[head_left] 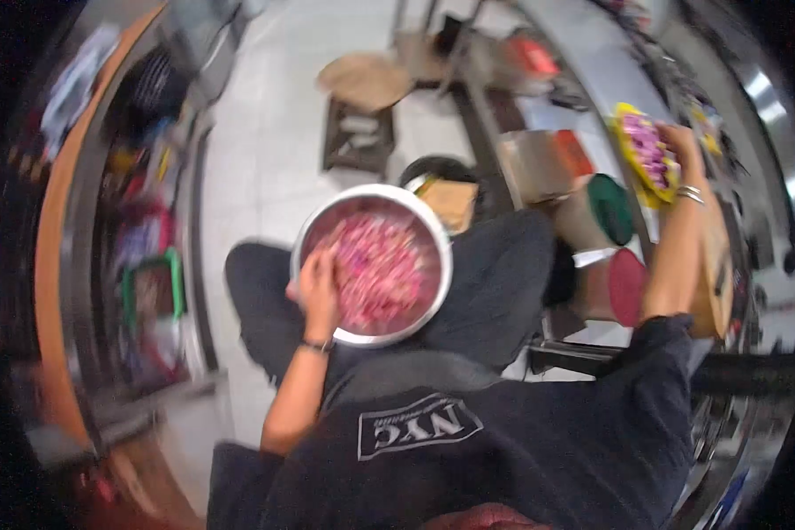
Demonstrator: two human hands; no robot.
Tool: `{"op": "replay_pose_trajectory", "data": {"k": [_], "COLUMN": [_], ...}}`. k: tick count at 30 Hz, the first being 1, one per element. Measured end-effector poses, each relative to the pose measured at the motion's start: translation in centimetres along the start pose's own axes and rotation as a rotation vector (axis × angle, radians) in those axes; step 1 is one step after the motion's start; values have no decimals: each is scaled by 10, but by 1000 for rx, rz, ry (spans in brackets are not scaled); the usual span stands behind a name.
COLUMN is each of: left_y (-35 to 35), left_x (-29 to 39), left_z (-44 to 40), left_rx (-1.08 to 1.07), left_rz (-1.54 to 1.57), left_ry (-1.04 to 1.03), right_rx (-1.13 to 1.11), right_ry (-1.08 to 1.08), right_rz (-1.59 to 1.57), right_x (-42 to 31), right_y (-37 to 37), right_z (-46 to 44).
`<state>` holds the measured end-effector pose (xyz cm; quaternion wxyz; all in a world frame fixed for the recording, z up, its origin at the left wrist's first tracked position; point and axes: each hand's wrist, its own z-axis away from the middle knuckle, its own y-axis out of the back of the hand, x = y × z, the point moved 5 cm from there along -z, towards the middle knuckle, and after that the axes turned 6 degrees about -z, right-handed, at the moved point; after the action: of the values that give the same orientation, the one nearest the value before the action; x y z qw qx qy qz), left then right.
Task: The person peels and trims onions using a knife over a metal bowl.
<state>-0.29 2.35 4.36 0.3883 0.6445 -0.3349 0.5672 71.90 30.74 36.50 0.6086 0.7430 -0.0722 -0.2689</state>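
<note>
A wide metal bowl [444, 256] rests on the person's lap, full of chopped pink pieces [375, 276] that look like raw meat or onion. My left hand [316, 281] grips its left rim, thumb outside and fingers inside by the pieces. Out to the right, over the counter, my right hand [680, 146] holds the edge of a yellow plate [629, 152]. Chopped purple onion [652, 157] is heaped on that plate. The right fingertips are partly hidden behind the plate's edge and blurred.
A round wooden board [714, 265] lies on the right counter. Below stand a green-lidded container [611, 210] and a red-lidded one [628, 287]. Ahead on the floor are a dark stool [359, 137] and a black bin [437, 168]. Shelves with a green basket [175, 283] line the left.
</note>
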Motion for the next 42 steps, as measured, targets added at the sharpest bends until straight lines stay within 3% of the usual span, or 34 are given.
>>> {"op": "replay_pose_trajectory", "data": {"k": [2,3,4,7,9,10,11,12,13,14,15,16,18,20,22,26,28,32,34,38,40,42], "left_y": [3,-3,-3,-5,-6,-4,-4,-6,-7,-10,-12,-12,-16,-14,-16,-13,-10,-1,7,11,11,9], "left_x": [-2,-36,-27,-28,-36,-8,-6,-6,-4,2,6,4,-10,-23,-33,-44,-40,-36,-27,-36,-33,-21], "left_z": [-2,-4,-3,0,4,7,5,7,10,12,14,18,16,14,13,7,7,-2,-2,-6,-4,0], "left_rx": [-38,-150,-133,-139,-131,-137,-118,-103,-107,-85,-63,-66,-205,-273,-413,-388,-336,-231,-252,-167,-157,-106], "left_rz": [48,331,339,192,-17,-146,-352,-557,-559,-693,-827,-830,-956,-863,-906,-726,-668,-474,-298,-218,-262,-349], "left_ry": [-32,76,88,54,-42,-20,-222,-420,-413,-460,-509,-503,-442,-381,-177,-131,-186,-270,-3,-92,-125,-282], "right_rx": [66,134,210,330,65,7,-162,-350,-416,-587,-714,-733,-863,-599,-419,-380,-707,-594,-543,-523,-329,-369], "right_ry": [65,91,136,380,511,535,602,524,519,614,575,659,572,696,757,811,736,694,714,673,765,754], "right_rz": [86,99,73,-233,-619,-588,-624,-769,-592,-644,-591,-612,-468,-474,-474,-387,-209,-180,-270,-375,-442,-436], "right_x": [10,16,13,-78,-154,-204,-222,-249,-261,-273,-285,-292,-286,-284,-282,-283,-285,-282,-286,-294,-301,-303], "right_y": [3,14,22,21,-16,-36,-69,-95,-132,-171,-205,-230,-302,-336,-357,-377,-384,-373,-351,-332,-324,-318], "right_z": [-26,-34,-34,88,191,270,297,355,381,406,434,457,478,488,493,506,509,488,481,477,477,480]}}
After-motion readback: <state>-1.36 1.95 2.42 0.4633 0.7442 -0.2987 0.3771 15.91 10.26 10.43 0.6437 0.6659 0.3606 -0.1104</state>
